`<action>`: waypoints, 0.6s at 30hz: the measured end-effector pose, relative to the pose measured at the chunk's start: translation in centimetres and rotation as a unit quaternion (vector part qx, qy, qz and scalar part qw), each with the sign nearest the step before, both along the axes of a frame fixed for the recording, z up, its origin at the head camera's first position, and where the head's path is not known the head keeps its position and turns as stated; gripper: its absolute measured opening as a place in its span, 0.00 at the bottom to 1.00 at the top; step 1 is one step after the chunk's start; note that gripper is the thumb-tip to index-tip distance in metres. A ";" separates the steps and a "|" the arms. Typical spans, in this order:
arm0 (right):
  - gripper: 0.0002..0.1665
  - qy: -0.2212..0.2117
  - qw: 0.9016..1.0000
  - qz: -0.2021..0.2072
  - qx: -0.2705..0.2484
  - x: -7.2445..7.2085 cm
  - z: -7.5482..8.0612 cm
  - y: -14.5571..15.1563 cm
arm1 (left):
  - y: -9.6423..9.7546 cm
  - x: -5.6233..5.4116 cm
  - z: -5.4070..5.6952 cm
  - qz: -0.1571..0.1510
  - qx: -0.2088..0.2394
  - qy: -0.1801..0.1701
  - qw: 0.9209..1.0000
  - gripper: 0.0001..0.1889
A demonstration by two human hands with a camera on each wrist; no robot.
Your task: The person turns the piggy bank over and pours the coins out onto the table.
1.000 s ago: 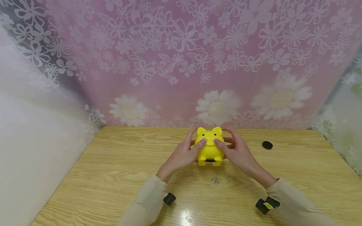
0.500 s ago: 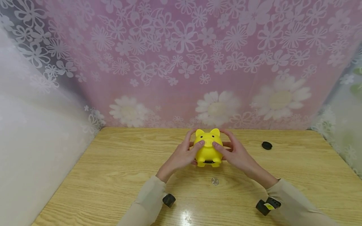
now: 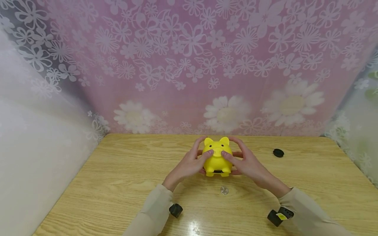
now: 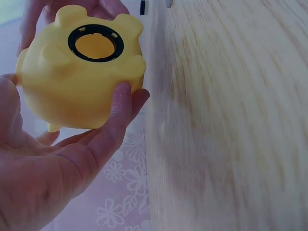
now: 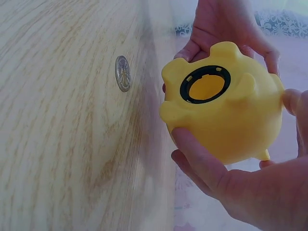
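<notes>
Between both hands is a yellow piggy bank (image 3: 217, 162), its snout toward me and its feet down. My left hand (image 3: 190, 162) grips its left side, thumb beside the snout and fingers curled round behind. On the other side my right hand (image 3: 248, 164) holds it the same way. Underneath, the left wrist view shows a round hole with a black ring (image 4: 72, 44), and no plug sits in it. The right wrist view shows the piggy bank (image 5: 240, 130) held off the table. A silver coin (image 3: 224, 190) lies on the table in front of it.
A black round cap (image 3: 278, 153) lies on the wooden table (image 3: 133, 170) to the right of the hands. A pink flowered curtain (image 3: 189, 82) hangs along the table's back edge. Pale cloth also borders the left and right sides.
The piggy bank has shifted slightly down in the head view, held by both hands throughout. The coin and the black cap have stayed put on the table.
</notes>
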State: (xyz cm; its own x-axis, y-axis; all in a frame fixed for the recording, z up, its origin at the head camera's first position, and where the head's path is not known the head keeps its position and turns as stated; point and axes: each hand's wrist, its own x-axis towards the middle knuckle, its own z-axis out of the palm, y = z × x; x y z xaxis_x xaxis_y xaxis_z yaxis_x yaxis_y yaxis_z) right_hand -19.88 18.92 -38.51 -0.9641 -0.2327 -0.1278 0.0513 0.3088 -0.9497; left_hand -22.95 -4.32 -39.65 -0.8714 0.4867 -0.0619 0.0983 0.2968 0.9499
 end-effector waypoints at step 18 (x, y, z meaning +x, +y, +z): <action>0.49 0.428 0.901 0.055 -0.042 -0.3 -1.2 0.0 | 0.0 0.1 1.3 -0.060 0.030 0.349 0.935 0.43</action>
State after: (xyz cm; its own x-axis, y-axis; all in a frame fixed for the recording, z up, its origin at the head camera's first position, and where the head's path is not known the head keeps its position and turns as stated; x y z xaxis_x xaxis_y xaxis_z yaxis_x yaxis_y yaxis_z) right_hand -20.15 18.88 -39.68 -0.6710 -0.3073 0.6748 -0.7382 0.1916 -0.6468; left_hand -22.84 -4.34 -38.35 -0.6276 0.5681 0.5324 0.7298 0.1910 0.6564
